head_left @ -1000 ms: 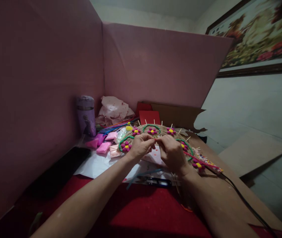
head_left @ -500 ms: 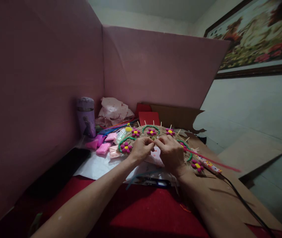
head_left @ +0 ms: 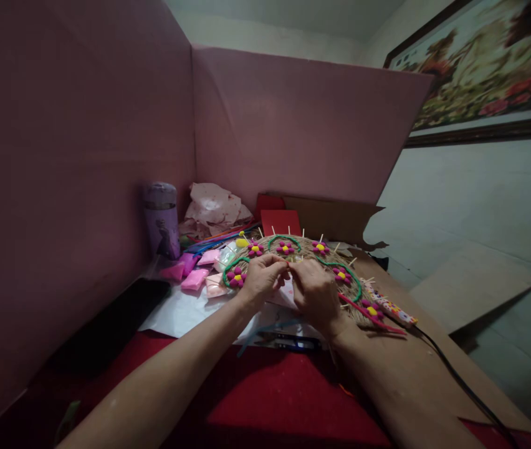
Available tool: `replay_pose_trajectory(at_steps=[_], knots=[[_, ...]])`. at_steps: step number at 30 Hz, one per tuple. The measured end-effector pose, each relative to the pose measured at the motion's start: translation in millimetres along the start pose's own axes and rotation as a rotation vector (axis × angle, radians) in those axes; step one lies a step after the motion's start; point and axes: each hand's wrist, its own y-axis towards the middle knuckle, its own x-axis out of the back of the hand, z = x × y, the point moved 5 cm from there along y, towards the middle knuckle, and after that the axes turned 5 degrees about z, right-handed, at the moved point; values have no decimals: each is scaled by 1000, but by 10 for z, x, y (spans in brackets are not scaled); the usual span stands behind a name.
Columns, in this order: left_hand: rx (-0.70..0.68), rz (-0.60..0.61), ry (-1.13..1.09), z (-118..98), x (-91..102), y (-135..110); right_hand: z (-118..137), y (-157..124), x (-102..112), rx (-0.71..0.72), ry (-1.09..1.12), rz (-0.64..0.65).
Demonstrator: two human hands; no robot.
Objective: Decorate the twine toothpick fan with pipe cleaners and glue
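Note:
A round woven jute mat (head_left: 303, 248) lies flat on the table, with pink flowers with yellow centres, green arcs and thin wooden sticks poking out round its rim. My left hand (head_left: 262, 279) and my right hand (head_left: 316, 292) meet over its near middle, fingers pinched together on the end of a pink pipe cleaner (head_left: 371, 311). The pipe cleaner trails to the right from my right hand, across the mat's edge. What the fingertips touch beneath is hidden.
Pink clay packets (head_left: 194, 278) and a purple bottle (head_left: 161, 218) stand at the left by the pink cardboard wall (head_left: 69, 162). A black phone (head_left: 111, 324), small scissors (head_left: 288, 340), a patterned tool (head_left: 389, 307) with a black cord (head_left: 457, 374), red card (head_left: 281, 221) and crumpled paper (head_left: 214, 206) surround the mat.
The pink pipe cleaner's free end swung out to the right and has come back down across the mat's edge. Both hands stay pinched together, shifted slightly left.

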Motion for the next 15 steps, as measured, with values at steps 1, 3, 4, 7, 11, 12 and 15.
replay_pose_trajectory(at_steps=[1, 3, 4, 7, 11, 12, 15], knots=[[-10, -11, 2, 6, 1, -1, 8, -5, -5, -6, -15, 7], [-31, 4, 39, 2, -8, 3, -5, -10, 5, -37, -68, 5], [-38, 26, 67, -7, -18, 8, -20, -10, 19, -54, -102, -1], [-36, 67, 167, -32, -27, 26, -63, -2, 66, -82, -201, -25], [-33, 77, 256, -44, -5, 56, -70, 10, 85, -50, -270, -30], [-36, 95, 274, -43, -3, 64, -70, 12, 85, -43, -276, -31], [-51, 141, 375, -47, 7, 79, -72, 20, 87, -21, -280, -36]])
